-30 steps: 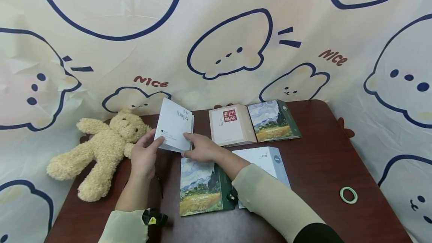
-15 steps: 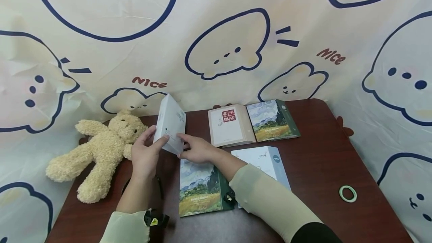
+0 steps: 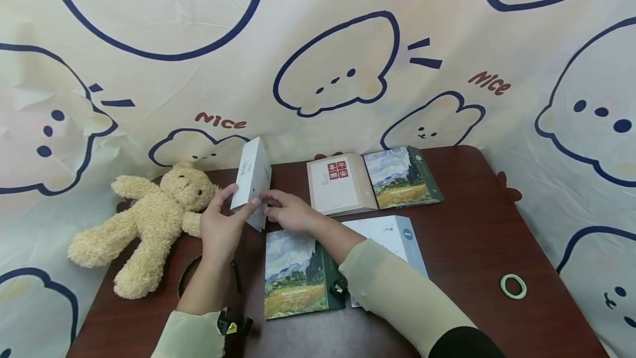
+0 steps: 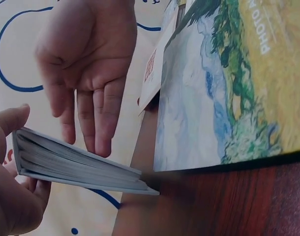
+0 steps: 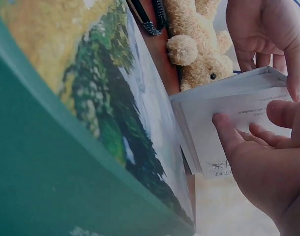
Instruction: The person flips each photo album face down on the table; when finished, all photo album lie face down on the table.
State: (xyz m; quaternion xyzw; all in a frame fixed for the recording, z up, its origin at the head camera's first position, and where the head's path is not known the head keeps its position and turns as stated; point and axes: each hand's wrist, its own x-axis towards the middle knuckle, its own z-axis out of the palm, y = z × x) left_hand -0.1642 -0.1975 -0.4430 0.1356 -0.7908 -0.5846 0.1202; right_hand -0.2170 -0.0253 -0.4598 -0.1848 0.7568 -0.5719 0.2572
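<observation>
A white photo album (image 3: 247,175) with handwritten-style lettering stands upright at the back of the table, its narrow spine turned towards me. My left hand (image 3: 223,231) pinches its lower left part between thumb and fingers. In the left wrist view, page edges show between the album's covers (image 4: 81,164). My right hand (image 3: 290,211) lies along the album's right face. In the right wrist view its fairly straight fingers (image 5: 228,132) touch the printed cover. A landscape-painted photo album (image 3: 295,275) with a green spine lies flat just in front of my right hand.
A cream teddy bear (image 3: 164,214) lies left of my left hand. Behind my right arm are a beige album (image 3: 335,187) and a second landscape album (image 3: 397,175). A pale blue album (image 3: 409,242) lies under that arm. A green tape ring (image 3: 513,287) sits far right. Patterned cloth (image 3: 338,70) hangs behind.
The white album has turned from showing its front cover to showing its spine, and is now more upright. The right hand has shifted slightly left with it; the left hand has moved slightly right.
</observation>
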